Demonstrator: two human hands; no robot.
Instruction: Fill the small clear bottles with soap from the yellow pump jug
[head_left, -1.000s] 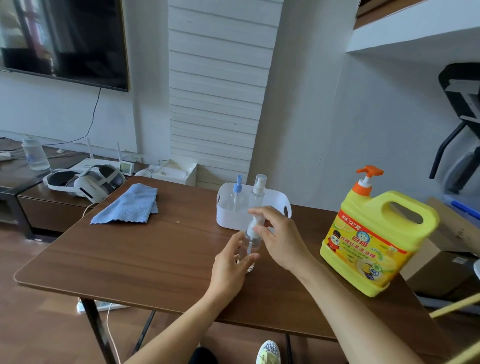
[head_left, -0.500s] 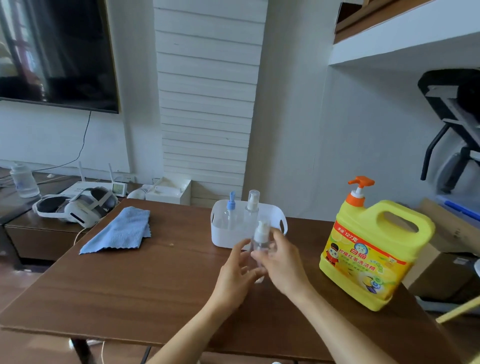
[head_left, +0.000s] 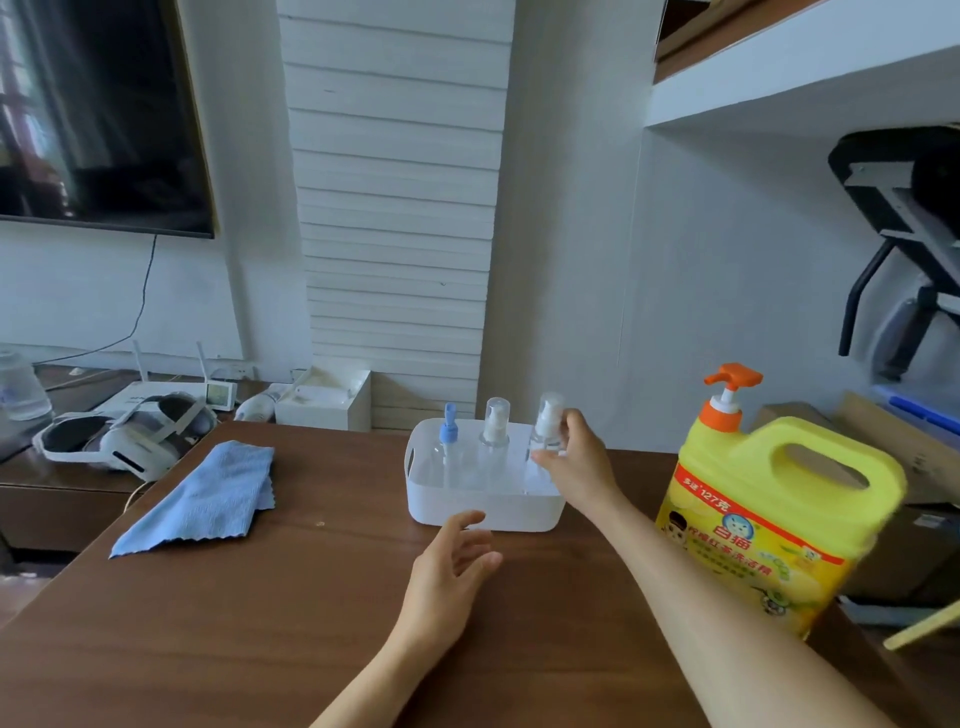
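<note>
A white bin (head_left: 483, 512) stands at the far middle of the brown table (head_left: 260, 613). Inside it stand a clear bottle with a blue top (head_left: 448, 447) and a clear spray bottle (head_left: 493, 441). My right hand (head_left: 574, 462) grips a third clear spray bottle (head_left: 546, 423) upright at the bin's right end. My left hand (head_left: 452, 566) hovers over the table just in front of the bin, fingers apart and holding nothing. The yellow pump jug (head_left: 779, 509) with an orange pump stands at the right.
A blue cloth (head_left: 208, 493) lies on the table's left part. Beyond the left edge, a white headset (head_left: 124, 436) rests on a low cabinet. A white box (head_left: 322, 397) sits behind the table. Cardboard boxes (head_left: 909, 467) lie behind the jug.
My right hand has carried the spray bottle from the table in front of the bin to the bin's right end. My left hand has let go of it and stayed near the table.
</note>
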